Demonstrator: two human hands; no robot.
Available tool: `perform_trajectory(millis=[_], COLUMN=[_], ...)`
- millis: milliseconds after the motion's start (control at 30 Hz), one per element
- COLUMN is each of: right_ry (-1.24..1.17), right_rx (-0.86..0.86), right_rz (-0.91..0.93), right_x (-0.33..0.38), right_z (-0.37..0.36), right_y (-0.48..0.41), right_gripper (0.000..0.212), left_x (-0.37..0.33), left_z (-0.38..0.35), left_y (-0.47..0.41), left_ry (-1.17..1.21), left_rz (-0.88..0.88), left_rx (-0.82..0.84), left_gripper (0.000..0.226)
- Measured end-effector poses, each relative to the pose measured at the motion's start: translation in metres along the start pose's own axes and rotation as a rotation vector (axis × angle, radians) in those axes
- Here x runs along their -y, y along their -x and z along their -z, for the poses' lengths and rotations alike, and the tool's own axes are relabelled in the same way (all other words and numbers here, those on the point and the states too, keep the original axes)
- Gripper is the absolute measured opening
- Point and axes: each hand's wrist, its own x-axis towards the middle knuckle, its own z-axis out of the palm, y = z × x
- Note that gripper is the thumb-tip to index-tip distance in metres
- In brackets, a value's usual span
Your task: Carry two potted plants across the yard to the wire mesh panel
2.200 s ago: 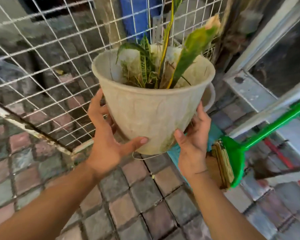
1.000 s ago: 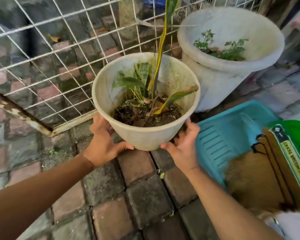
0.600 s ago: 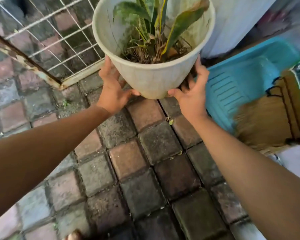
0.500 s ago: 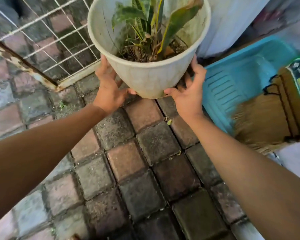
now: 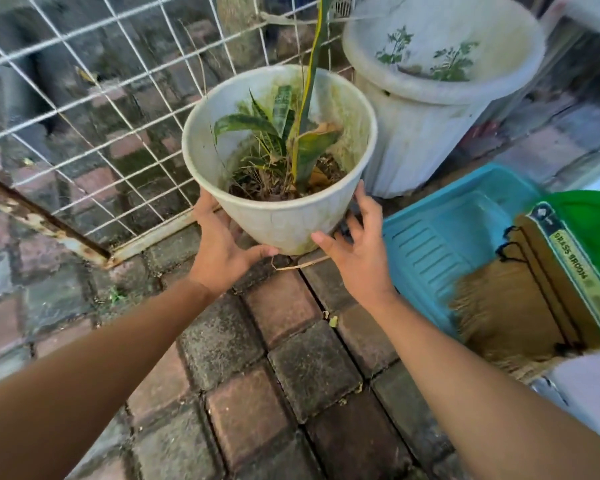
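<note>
Both hands are set low against the pale pot: the left hand [image 5: 222, 252] is cupped around its lower left side, thumb across the front near the base, while the right hand [image 5: 359, 251] is spread with fingers apart at the lower right, its thumb tip at the pot wall; whether that grip is closed on the pot or only resting beside it cannot be told. Compared with half a second earlier, the potted plant [image 5: 284, 188] is seen lower and further from the camera, its base now at the brick paving [image 5: 281, 368], and the right fingers are looser than before. The pot is placed just beside the wire mesh panel [image 5: 111, 109], which rises behind it on the left over a rusted frame bar [image 5: 45, 220]. A larger white pot [image 5: 426, 126] with small green seedlings is seen just behind on the right. A blue plastic dustpan [image 5: 440, 244] lies near the right hand, partly covered by a grass broom [image 5: 534, 296] with a green head. The paving is made of worn, damp, mossy square blocks in red and grey.
</note>
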Motion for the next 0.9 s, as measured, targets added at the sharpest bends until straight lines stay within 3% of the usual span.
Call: perform_trajectory(millis=[133,333,533,667,767,833,900], right_ry=[-0.06,-0.045,-0.006,0.134,0.44,0.571,0.602], right_rx=[-0.003,0.026,0.053,0.091,0.11,0.104,0.087], right_rz=[-0.006,-0.038,-0.088,-0.096,-0.052,-0.129,-0.21], right_x=[0.011,0.01,0.006,0.015,0.041,0.073,0.12], right_z=[0.0,0.011,0.016,0.031,0.057,0.067,0.067], right_y=[-0.011,-0.017,-0.02,-0.018,-0.022,-0.019,-0.013], right_gripper=[0.085,0.08,0.087,0.088,0.077,0.076,0.079], left_x=[-0.013,-0.017,-0.018,-0.033,-0.058,-0.085,-0.125], left_z=[-0.006,-0.009,-0.005,0.01,0.041,0.068,0.098], left_y=[-0.003,-0.002,-0.002,-0.002,-0.016,-0.018,-0.011], left_ry=[0.161,0.232,0.17,0.112,-0.06,-0.301,-0.341], left_rz=[-0.012,-0.029,-0.081,-0.11,-0.001,0.198,0.281], left_rx=[0.041,0.049,0.051,-0.049,-0.04,-0.013,0.045], left_gripper=[0.152,0.166,0.149,0.108,0.125,0.136,0.132])
